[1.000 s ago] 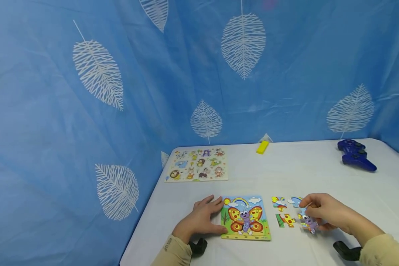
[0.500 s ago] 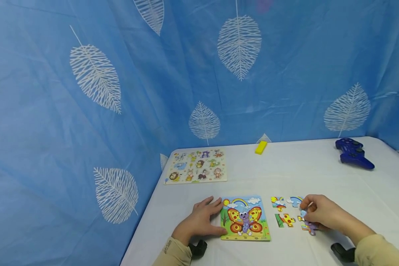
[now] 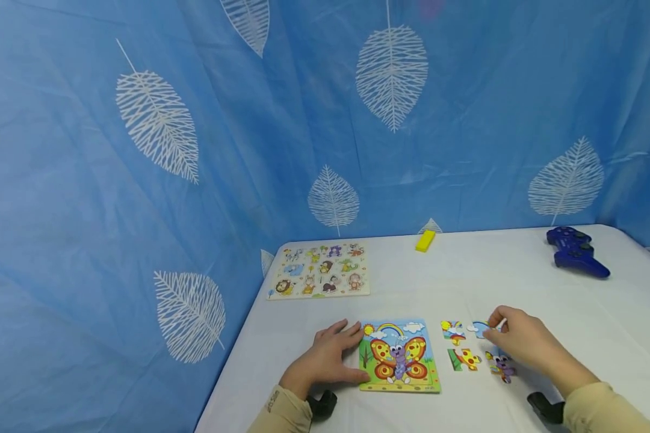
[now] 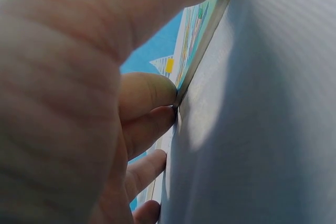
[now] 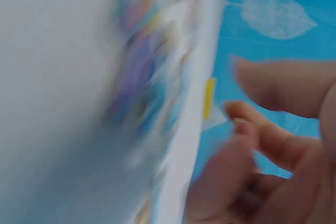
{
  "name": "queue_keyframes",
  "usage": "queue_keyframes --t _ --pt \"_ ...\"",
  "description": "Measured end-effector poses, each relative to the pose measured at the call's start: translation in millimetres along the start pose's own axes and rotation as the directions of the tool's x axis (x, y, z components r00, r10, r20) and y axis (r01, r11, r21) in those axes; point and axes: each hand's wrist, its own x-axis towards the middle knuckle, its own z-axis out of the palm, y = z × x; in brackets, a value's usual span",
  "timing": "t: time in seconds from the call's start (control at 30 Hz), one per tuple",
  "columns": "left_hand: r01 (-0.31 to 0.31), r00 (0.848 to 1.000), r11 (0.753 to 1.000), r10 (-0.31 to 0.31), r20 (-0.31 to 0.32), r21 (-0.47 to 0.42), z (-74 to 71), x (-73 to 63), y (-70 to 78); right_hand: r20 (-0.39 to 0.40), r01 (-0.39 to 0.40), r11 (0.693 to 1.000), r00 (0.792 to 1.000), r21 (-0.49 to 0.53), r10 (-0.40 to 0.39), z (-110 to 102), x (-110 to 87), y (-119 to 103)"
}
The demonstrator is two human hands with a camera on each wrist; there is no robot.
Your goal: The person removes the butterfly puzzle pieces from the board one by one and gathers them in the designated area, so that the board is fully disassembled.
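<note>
A square butterfly puzzle board [image 3: 399, 355] lies flat on the table, and my left hand [image 3: 327, 361] touches its left edge with thumb and fingers spread. In the left wrist view the fingertips [image 4: 167, 92] meet the board's edge. Right of the board lie loose jigsaw pieces: a sun piece [image 3: 452, 329], a green and yellow wing piece [image 3: 466, 359], a purple butterfly-body piece [image 3: 501, 368] and a rainbow piece [image 3: 478, 328]. My right hand [image 3: 525, 337] hovers over the rainbow piece, partly hiding it. In the right wrist view its thumb and fingers stand apart, holding nothing.
An animal puzzle board [image 3: 321, 270] lies at the back left. Toward the back edge sits a yellow block [image 3: 425, 240], and a blue game controller [image 3: 576, 252] is at the far right. A blue leaf-print curtain [image 3: 455, 150] hangs behind the white table [image 3: 498, 276].
My right hand has settled the purple butterfly-body piece onto the table, let go of it, and moved up toward the rainbow piece. My left hand stays at the board's edge.
</note>
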Motion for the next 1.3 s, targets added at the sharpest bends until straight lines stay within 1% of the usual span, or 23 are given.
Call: queue_keyframes --t 0.1,0.23,0.33,0.47,0.57,0.67,0.77,0.9,1.0,1.1,1.3 --pt "0.002 1.0 1.0 -0.002 -0.003 0.01 0.3 0.2 -1.6 -0.04 0.024 0.997 0.999 0.075 -0.021 7 6.3 -25" --pt "0.01 1.0 1.0 -0.01 -0.007 0.017 2.0 1.4 -3.3 -0.021 0.079 0.976 0.997 0.201 -0.076 27 15.0 -64" --pt "0.009 1.0 1.0 -0.008 -0.008 0.017 3.8 2.7 -3.9 -0.028 0.09 0.953 0.996 0.29 -0.085 42 20.9 -88" --pt "0.004 1.0 1.0 -0.004 -0.007 0.017 3.7 3.4 -2.6 -0.042 0.078 0.925 0.997 0.372 -0.067 59 29.4 -109" --pt "0.008 1.0 1.0 -0.008 -0.007 0.02 3.4 3.1 -2.0 -0.058 0.076 0.915 0.997 0.396 -0.058 71 37.6 -118" --pt "-0.005 1.0 1.0 0.006 -0.011 0.024 4.2 3.8 -1.7 -0.088 0.088 0.914 0.994 0.395 -0.057 80 44.5 -118" --pt "-0.02 1.0 1.0 0.02 -0.013 0.019 4.5 4.2 -0.8 -0.11 0.124 0.922 0.99 0.366 -0.089 86 48.2 -113" --pt "-0.002 1.0 1.0 0.002 -0.008 0.016 3.4 3.1 0.3 -0.088 0.198 0.948 0.979 0.248 -0.181 93 50.7 -103" --pt "0.006 1.0 1.0 -0.006 -0.008 0.011 1.7 2.2 0.9 -0.066 0.235 0.959 0.972 0.156 -0.227 96 52.2 -98" --pt "0.004 1.0 1.0 -0.004 -0.01 0.004 -0.2 1.4 1.5 -0.047 0.235 0.964 0.972 0.124 -0.231 96 52.6 -96" --pt "-0.01 1.0 1.0 0.01 -0.003 0.013 0.5 0.0 -0.8 -0.016 0.235 0.967 0.972 0.099 -0.234 98 51.4 -96"
